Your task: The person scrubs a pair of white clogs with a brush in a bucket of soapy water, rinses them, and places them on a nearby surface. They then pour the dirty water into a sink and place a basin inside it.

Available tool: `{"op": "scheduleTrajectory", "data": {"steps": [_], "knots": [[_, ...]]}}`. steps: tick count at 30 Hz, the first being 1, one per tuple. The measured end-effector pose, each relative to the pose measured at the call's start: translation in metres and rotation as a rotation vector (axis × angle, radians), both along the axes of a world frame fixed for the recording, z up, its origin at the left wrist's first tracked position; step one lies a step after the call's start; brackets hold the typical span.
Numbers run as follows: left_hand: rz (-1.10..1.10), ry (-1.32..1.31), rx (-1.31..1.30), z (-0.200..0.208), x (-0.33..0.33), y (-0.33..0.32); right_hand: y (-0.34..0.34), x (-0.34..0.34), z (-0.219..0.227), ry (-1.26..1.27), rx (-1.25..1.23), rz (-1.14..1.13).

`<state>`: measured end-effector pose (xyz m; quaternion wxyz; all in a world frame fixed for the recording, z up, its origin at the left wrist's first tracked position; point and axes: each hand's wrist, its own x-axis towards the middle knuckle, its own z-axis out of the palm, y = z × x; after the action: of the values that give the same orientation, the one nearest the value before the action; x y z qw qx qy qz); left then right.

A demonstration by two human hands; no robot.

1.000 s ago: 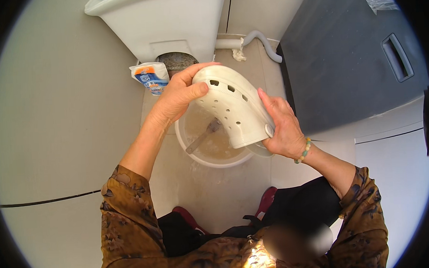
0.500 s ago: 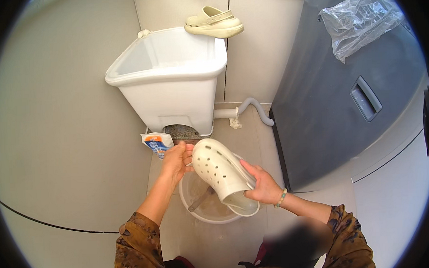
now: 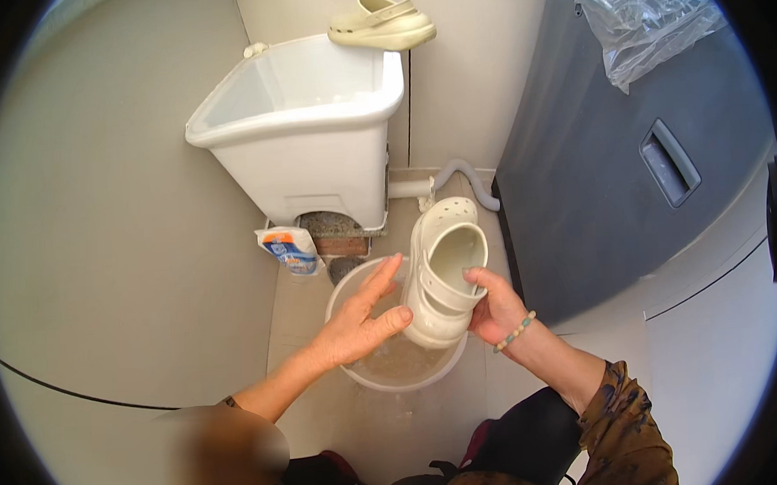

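Note:
A cream-white clog (image 3: 435, 305) with small holes in its toe is held up over a round white basin (image 3: 335, 301). My right hand (image 3: 495, 307) grips it at the heel opening, thumb inside the rim and the other fingers beneath. The clog's toe points away from me and its opening faces up. Close to the clog's left side, my left hand (image 3: 366, 317) is open with fingers stretched and thumb apart. Murky water (image 3: 402, 363) shows in the basin below.
A white sink (image 3: 307, 168) stands ahead, with a second clog (image 3: 382, 26) on its back right rim. A detergent bag (image 3: 292, 249) leans beside the sink's foot. To the right is a large dark grey appliance (image 3: 577, 191) with clear plastic (image 3: 652, 27) on top. A grey hose (image 3: 468, 174) runs along the floor.
The clog has been turned so its opening faces up and its toe points away. My left hand has moved from the toe to the clog's side, with fingers spread.

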<state>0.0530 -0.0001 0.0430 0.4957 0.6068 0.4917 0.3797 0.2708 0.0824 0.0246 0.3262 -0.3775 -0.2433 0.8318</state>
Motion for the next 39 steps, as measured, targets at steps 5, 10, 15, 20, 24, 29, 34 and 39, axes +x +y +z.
{"op": "scheduleTrajectory", "data": {"steps": [5,10,15,20,24,29,34,39], "knots": [[0.134,0.239,-0.088,-0.027,-0.025,-0.002,0.031,0.027,-0.006,-0.106,-0.146,-0.109],[0.241,0.877,-0.066,-0.107,-0.060,-0.013,0.041,0.037,0.007,-0.111,0.069,-0.318],[-0.106,1.303,0.085,-0.161,-0.027,-0.014,0.048,0.041,0.009,-0.045,0.034,-0.358],[-0.124,1.400,0.023,-0.212,-0.019,-0.007,0.044,0.036,0.012,-0.044,0.033,-0.330],[-0.124,1.445,0.023,-0.208,-0.017,0.007,0.050,0.043,0.011,-0.033,0.058,-0.342],[-0.225,1.626,-0.014,-0.170,-0.045,0.008,0.057,0.043,0.010,0.009,0.044,-0.352],[-0.604,1.761,-0.127,-0.131,-0.043,-0.015,0.058,0.047,0.008,0.032,0.040,-0.357],[-0.658,1.392,-0.141,-0.125,-0.016,-0.034,0.053,0.043,0.013,0.161,0.063,-0.271]]}}
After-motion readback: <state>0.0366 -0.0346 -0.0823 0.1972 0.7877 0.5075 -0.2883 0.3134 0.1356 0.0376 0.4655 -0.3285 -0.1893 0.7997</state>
